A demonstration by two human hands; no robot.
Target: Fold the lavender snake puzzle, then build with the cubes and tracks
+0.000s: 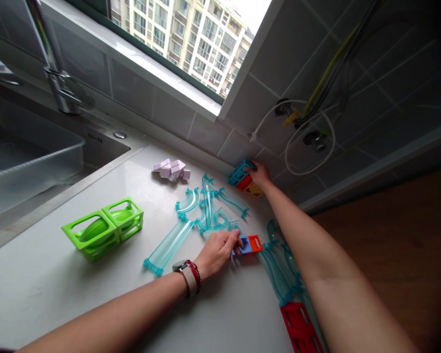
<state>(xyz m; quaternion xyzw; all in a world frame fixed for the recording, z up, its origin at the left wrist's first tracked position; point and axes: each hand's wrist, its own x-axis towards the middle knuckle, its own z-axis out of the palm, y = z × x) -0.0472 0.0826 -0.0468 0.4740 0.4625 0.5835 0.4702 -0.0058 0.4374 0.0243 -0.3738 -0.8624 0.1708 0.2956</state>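
My left hand [218, 252], with a watch on its wrist, pinches a small joined blue and orange block [250, 244] lying on the white counter [213, 314]. Reaching far back to the tiled wall, my right hand [260, 174] grips a stack of teal, red and yellow frame blocks [243, 179] in the corner. Between the two hands lies a heap of clear teal track pieces [206, 211].
A green frame block pair [105, 226] holding a green shell stands at left. Pale lilac pieces [171, 169] lie near the wall. More teal tracks [281, 272] and a red frame block [299, 327] lie under my right arm. A sink [33, 162] with a tap sits far left.
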